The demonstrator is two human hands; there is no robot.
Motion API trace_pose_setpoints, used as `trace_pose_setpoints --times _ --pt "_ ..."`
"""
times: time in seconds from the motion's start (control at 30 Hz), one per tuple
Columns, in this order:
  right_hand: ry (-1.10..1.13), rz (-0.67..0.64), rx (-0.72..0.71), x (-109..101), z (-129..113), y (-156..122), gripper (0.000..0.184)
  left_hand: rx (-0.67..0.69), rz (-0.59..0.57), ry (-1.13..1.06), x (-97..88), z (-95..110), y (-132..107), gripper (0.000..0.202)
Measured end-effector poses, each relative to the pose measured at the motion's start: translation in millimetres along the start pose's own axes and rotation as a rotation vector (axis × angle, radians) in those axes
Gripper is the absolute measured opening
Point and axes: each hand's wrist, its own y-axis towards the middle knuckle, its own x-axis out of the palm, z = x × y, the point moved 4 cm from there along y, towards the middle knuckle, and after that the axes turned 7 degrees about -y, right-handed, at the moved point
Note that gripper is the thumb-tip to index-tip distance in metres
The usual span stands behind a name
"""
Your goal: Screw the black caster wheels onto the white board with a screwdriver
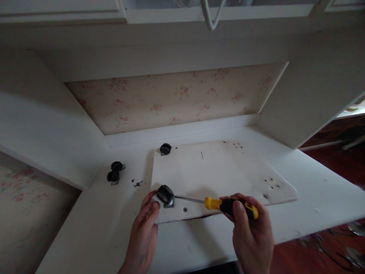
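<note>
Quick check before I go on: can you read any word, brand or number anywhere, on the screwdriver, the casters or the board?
No text can be read anywhere.
Screwdriver: yellow and black handle, no brand visible.
Casters: plain black, no marking visible.
Board: only screw holes and a short dark mark, no letters.

White painted desk top [313, 190] in an alcove, loose hardware at its left.
Two black plastic caster wheels on metal brackets [115, 171] lie touching each other near the left side panel [42, 125], a scatter of small dark screws [137, 183] just to their right. A third black caster [165, 148] stands further back. Behind runs a cream wallpaper panel with pink flowers [171, 99]; above hangs a white looped hook [210, 19]. Dark red wooden floor [342, 163] shows at right (blurred metal bits lie on it).
</note>
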Motion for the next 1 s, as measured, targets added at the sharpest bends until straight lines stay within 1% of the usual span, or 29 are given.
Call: trace_pose_setpoints --times 0.1,0.17,0.3,0.4,0.47,0.53,0.6,0.67,0.73,0.77,0.83,0.87,0.9,0.93,1.0 --pt "0.022 -0.026 -0.01 1.3 1.2 -0.9 0.026 0.0 0.006 0.018 0.2 -0.5 1.7 0.065" --pt "0.033 -0.042 -0.015 1.1 2.3 -0.9 0.025 0.019 0.002 0.019 -1.4 -0.2 3.0 0.062" --pt "0.076 -0.076 -0.011 0.3 0.4 0.7 0.022 0.07 -0.05 0.017 -6.2 2.8 4.6 0.056" --pt "0.116 -0.048 -0.036 -2.3 -8.1 3.4 0.021 0.093 -0.065 0.026 -9.5 5.5 5.0 0.056" --pt "0.139 -0.004 -0.035 -5.8 -14.9 5.6 0.021 0.105 -0.017 0.037 -14.2 6.3 5.5 0.056" --pt "0.165 0.042 -0.001 -10.6 -21.1 7.7 0.021 0.169 0.068 0.085 -22.5 9.0 4.9 0.05" --pt "0.207 0.089 0.04 -16.1 -27.0 8.8 0.022 0.343 0.146 0.197 -31.8 17.4 1.2 0.036" --pt "0.259 0.115 0.052 -20.4 -33.8 8.4 0.022 0.605 0.163 0.384 -35.8 31.6 -7.6 0.025" --pt "0.301 0.101 0.042 -21.7 -40.5 6.3 0.02 0.897 0.104 0.607 -30.2 47.8 -20.8 0.017" --pt "0.318 0.081 0.032 -21.0 -43.7 4.8 0.019 1.043 0.058 0.716 -24.2 55.3 -28.5 0.013" --pt "0.347 0.014 0.0 -17.1 -49.4 0.9 0.015 1.302 -0.028 0.892 -9.1 67.5 -43.2 0.013" --pt "0.358 -0.03 -0.021 -14.1 -52.0 -1.2 0.014 1.392 -0.055 0.957 -1.7 71.9 -48.9 0.015" --pt "0.365 -0.067 -0.044 -11.0 -54.5 -3.4 0.013 1.453 -0.067 1.006 4.9 75.3 -53.2 0.017" --pt "0.367 -0.095 -0.068 -8.2 -56.7 -5.6 0.012 1.486 -0.074 1.042 10.4 77.5 -56.2 0.017" --pt "0.343 -0.122 -0.108 -3.8 -60.2 -9.6 0.012 1.493 -0.077 1.085 17.3 78.9 -59.2 0.016"
